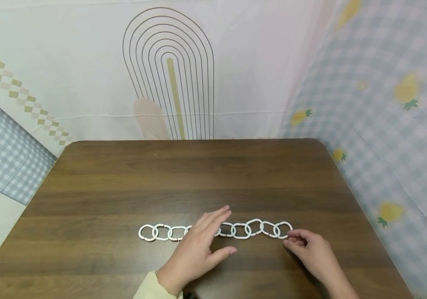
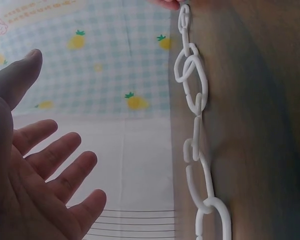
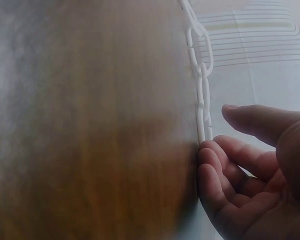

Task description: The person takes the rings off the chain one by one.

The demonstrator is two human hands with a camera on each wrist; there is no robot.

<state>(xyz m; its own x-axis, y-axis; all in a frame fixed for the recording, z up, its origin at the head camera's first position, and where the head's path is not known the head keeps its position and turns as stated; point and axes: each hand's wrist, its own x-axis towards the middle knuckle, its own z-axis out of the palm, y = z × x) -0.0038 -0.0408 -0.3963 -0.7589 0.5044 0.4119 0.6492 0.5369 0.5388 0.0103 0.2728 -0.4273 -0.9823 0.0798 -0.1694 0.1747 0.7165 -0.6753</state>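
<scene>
A chain of several white plastic links (image 1: 241, 238) lies stretched across the brown table, left to right. My left hand (image 1: 196, 249) hovers over its middle and hides a few links in the head view. Its fingers are extended and the thumb is spread away, with nothing held; the left wrist view shows that hand (image 2: 45, 185) apart from the chain (image 2: 205, 87). At the right end, my right hand (image 1: 312, 251) touches the last link with its fingertips. In the right wrist view the fingers of this hand (image 3: 240, 185) are loosely bent, and the thumb stands off the link.
The wooden table (image 1: 198, 174) has rounded far corners. Behind it hangs a pale cloth (image 1: 250, 62) with line arches, and a checked cloth with pineapples (image 1: 370, 124) borders the right side.
</scene>
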